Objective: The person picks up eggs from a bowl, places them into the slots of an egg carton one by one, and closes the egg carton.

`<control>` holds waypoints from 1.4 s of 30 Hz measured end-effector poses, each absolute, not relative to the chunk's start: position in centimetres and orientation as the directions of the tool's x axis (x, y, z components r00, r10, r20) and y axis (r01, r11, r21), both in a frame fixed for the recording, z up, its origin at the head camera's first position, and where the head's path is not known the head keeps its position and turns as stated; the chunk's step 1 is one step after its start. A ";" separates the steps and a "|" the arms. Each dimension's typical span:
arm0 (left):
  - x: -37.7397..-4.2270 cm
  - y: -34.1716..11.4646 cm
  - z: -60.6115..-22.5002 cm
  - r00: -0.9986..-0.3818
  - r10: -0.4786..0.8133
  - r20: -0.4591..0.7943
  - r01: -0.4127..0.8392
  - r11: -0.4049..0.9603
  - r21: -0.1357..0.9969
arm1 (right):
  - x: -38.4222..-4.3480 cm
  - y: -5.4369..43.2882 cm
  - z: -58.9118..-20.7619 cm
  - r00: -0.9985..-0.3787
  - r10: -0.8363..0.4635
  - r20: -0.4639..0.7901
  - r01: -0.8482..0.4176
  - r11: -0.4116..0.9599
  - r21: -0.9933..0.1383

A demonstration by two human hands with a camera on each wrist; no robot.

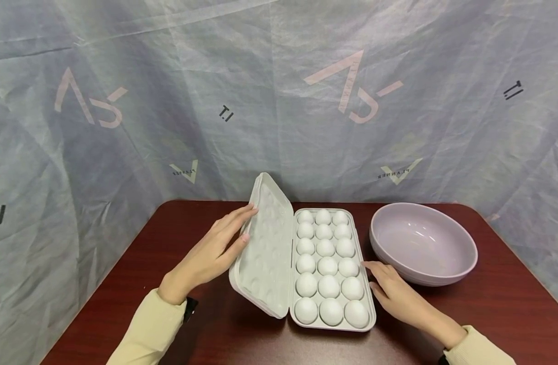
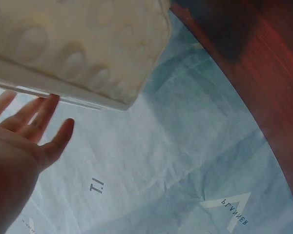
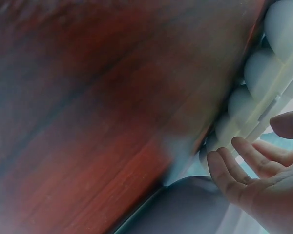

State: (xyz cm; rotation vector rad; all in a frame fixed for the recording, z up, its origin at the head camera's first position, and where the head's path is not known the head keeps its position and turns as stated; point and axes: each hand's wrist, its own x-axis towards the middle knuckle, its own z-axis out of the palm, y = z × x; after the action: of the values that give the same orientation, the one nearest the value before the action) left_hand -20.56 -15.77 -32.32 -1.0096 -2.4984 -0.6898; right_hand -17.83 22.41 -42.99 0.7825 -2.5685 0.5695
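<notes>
A white egg carton lies on the table with its lid raised and tilted to the left, hinged along the left side. Several rows of white eggs sit in its cups. My left hand is at the lid's outer edge, fingers nearly straight and touching it; in the left wrist view the fingertips meet the lid's rim. Beside the base's right edge rests my right hand, its fingertips at the carton's side, fingers loosely bent and holding nothing.
A large pale purple bowl stands at the back right, close to the right hand. The dark red wooden table ends at a grey-blue printed sheet hanging behind and at both sides.
</notes>
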 end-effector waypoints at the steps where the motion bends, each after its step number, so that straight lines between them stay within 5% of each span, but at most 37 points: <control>1: -20.7 -15.7 -32.3 -0.666 0.557 0.496 0.731 0.618 0.289 | -17.9 22.4 -43.0 -0.768 -0.432 0.474 -0.592 0.762 -0.265; 27: -23.1 -7.8 -31.9 -0.470 0.715 0.518 0.866 0.486 0.116 | -17.9 22.9 -42.6 -0.773 -0.429 0.467 -0.603 0.726 -0.331; 42: -23.0 -2.0 -34.1 -0.537 0.743 0.400 0.811 0.586 0.000 | -16.9 22.3 -40.2 -0.761 -0.268 0.591 -0.593 0.657 -0.466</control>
State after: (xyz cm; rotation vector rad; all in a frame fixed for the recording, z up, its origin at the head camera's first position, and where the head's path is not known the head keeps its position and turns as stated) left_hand -23.03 -1.99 -34.12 -1.2581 -2.4605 -0.2622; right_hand -16.95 22.29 -40.17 0.6703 -2.3963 0.9114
